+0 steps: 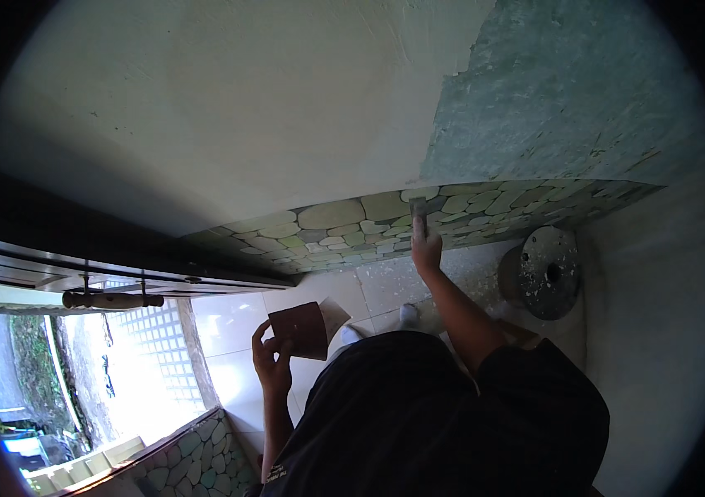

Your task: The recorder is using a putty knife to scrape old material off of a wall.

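My right hand (427, 251) reaches forward, its fingers wrapped around a putty knife (418, 207). The blade points at the wall and meets the upper edge of the stone-patterned band (329, 217). Lower and to the left, my left hand (273, 356) pinches a dark brown, flat square piece (299, 330) by its left edge. A pale flat shape (335, 316) shows beside that piece's right edge; whether it belongs to it I cannot tell. Above the band, the wall has smooth whitish plaster (269, 108) on the left and a rough grey-green patch (551, 91) on the right.
A round, paint-spattered spool-like stand (551, 272) stands on the right, near the wall. On the left is a dark door (29, 261) with a handle (112, 301), beside a bright opening to the outside. Pale, speckled floor tiles (369, 290) lie around my feet.
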